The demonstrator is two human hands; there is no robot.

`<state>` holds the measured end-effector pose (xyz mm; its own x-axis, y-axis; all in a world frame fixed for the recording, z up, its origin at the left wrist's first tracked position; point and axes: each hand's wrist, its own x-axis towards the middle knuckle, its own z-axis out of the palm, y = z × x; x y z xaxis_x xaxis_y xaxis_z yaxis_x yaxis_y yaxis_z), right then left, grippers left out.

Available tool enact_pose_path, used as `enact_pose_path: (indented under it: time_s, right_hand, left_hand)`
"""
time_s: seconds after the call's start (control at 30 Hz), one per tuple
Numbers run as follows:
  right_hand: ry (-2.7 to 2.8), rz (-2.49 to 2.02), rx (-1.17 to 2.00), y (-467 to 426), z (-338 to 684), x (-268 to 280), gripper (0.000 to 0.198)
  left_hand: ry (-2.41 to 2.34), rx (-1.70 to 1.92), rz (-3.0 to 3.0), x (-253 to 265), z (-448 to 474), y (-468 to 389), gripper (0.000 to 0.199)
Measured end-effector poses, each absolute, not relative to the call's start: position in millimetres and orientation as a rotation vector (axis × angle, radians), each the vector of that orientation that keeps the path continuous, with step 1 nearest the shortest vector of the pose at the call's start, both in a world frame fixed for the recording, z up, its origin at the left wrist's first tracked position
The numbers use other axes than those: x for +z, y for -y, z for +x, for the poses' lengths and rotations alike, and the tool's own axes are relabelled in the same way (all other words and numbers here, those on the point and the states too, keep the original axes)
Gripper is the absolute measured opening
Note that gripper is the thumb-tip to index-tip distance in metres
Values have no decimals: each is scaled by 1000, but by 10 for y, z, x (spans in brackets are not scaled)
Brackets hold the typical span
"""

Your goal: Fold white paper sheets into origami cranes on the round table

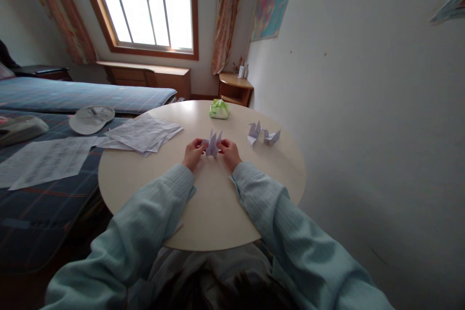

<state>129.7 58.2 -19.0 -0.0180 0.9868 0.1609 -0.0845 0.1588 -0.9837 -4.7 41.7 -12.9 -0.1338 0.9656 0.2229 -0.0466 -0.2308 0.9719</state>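
Folded paper [213, 144] near centre of round surface [145, 179], two points up, pinched at 9 o'clock by left hand [193, 151] and at 3 o'clock by right hand [228, 151], each grip clamped on an edge. At 2 o'clock, just apart, finished paper figures [263, 134]. At 12 o'clock, green pouch [219, 109]. At 10 o'clock, loose sheets [141, 134] overhanging toward bed [54, 97].
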Motion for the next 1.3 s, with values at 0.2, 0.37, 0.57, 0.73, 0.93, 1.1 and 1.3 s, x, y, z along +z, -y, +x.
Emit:
enact_pose_path:
  time_s: [0.2,0.37,0.57,0.73,0.93,1.1,1.3]
  right_hand:
    - [1240,-1035,1139,-544,1296,-159,13]
    - [1247,-1040,1140,-538,1296,-147,12]
    - [1246,-1036,1138,-554,1298,-159,12]
    - [1248,-1039,1141,-551,1294,-153,13]
    - [1286,-1114,1070,-538,1315,-130,17]
    - [1308,-1175,932,-526,1331,-128,20]
    - [1282,-1107,1000,-527,1305,-147,19]
  left_hand:
    - [-1149,1493,1249,-129,-56,-429,29]
    - [-1138,1486,1190,-132,-52,-432,28]
    - [-1154,1482,1218,-110,-50,-417,25]
    - [-1165,1485,1225,-100,-50,-409,23]
    - [-1187,1526,1224,-99,-57,-407,20]
    - [-1228,1591,1194,-92,-64,-423,16]
    - [-1224,1656,1129,-100,-87,-434,16]
